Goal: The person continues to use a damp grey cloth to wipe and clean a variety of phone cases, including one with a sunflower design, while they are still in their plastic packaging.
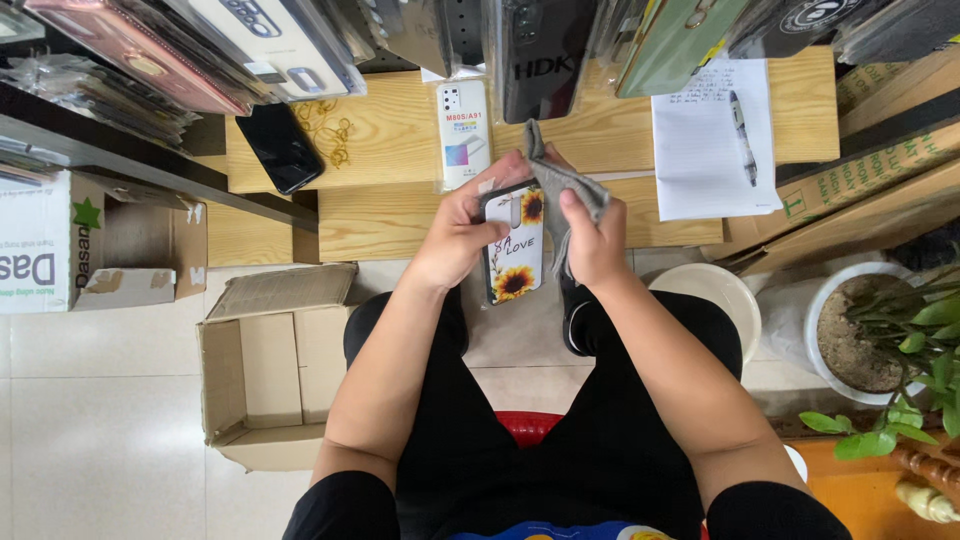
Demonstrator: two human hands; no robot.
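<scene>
The left hand point(455, 235) grips a white sunflower-printed phone case point(515, 245) at centre frame, while the right hand point(595, 240) pinches a grey cloth point(560, 180) at its one o'clock. Wiping seems underway; the next stroke likely needs a steady hold and light pressure.

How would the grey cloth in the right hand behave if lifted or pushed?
The grey cloth is probably floppy: it drapes and folds over the right hand beside the sunflower phone case. It seems light, since a few fingers hold it. Pushed, it would likely bunch up, not slide.

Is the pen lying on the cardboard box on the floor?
No, the pen lies on the sheet of paper on the wooden table.
</scene>
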